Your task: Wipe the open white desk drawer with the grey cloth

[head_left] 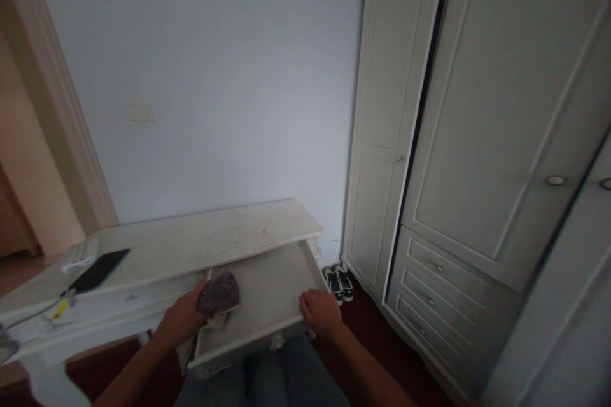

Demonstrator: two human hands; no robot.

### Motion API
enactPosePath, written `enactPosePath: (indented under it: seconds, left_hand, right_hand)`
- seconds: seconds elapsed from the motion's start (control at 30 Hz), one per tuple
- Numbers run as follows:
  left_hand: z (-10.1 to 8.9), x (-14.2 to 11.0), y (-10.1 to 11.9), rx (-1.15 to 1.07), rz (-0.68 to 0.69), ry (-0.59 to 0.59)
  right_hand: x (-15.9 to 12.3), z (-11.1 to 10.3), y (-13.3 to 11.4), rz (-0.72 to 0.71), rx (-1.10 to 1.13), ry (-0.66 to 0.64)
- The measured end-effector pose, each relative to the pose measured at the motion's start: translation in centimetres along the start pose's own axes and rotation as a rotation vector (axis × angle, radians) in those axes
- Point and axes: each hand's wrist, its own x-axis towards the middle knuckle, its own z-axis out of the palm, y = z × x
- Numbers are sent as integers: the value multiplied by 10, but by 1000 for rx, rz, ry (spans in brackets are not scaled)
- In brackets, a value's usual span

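A white drawer is pulled out from the white desk in front of me. My left hand is closed on a bunched purplish-grey cloth at the drawer's left side. Some beige material shows just under the cloth; whether it is part of it I cannot tell. At the drawer's front right corner, the curled fingers of my right hand grip the rim. A round knob is on the drawer front, close to my legs. The inside of the drawer is a plain pale surface.
On the desk's left end lie a dark tablet-like slab, a white object and a cable with a yellow tag. Dark-and-white sneakers stand on the red floor. A tall white wardrobe lines the right side.
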Motion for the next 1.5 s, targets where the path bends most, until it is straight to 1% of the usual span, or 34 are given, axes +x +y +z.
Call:
enactPosePath:
  seconds: [0.1,0.2,0.27,0.37,0.43,0.5,0.6,0.7,0.77,0.83,0.9,1.0,1.07,1.13,1.27,1.33,1.4,1.43,1.5]
  left_hand:
    - [-2,-24,-8,-55,78,-111]
    - [-6,-46,-11,-91,159,-206]
    - [-11,-58,-7,-47,168,-216]
    - [-21,-69,7,34,185,-160]
    - [-25,-72,25,56,211,-162]
    - [-23,-73,50,56,264,-200]
    - [-7,-69,98,59,363,-243]
    - [13,-59,145,63,372,-237]
    - [24,-52,167,9,367,-253]
    - [31,-47,178,-40,357,-259]
    - [35,-47,178,-45,354,-240]
    - [37,-55,159,78,352,-219]
    - [34,-65,139,208,327,-229]
    - [28,-75,116,296,275,-237]
    - [14,-91,66,334,179,-221]
    - [11,-96,49,349,167,-218]
    - [11,-97,42,381,162,-225]
    - [11,-97,44,403,160,-233]
    - [14,-92,55,421,184,-251]
  right_hand:
    - [-1,1,-2,7,-9,6]
    - [-1,2,-3,8,-17,3]
    - [-1,1,-4,9,-21,-4]
    - [-2,-2,-5,16,-20,-17]
    - [-2,-5,-6,22,-18,-27]
    - [-2,-6,-7,29,-19,-35]
    - [-2,-6,-6,35,-21,-35]
    - [-2,-5,-4,27,-14,-29]
    - [-2,-4,-3,21,-5,-28]
    - [-2,-2,-1,19,2,-25]
    - [-2,-1,-1,16,2,-16]
    - [-1,2,-1,1,-8,3]
    - [-1,4,-1,-2,-18,12]
    - [-1,6,-1,1,-26,14]
    - [-1,7,-1,11,-30,10]
    - [-1,6,-2,19,-29,5]
    - [-1,4,-3,25,-27,0]
    - [-1,3,-3,27,-26,-3]
    - [-1,2,-5,31,-26,-8]
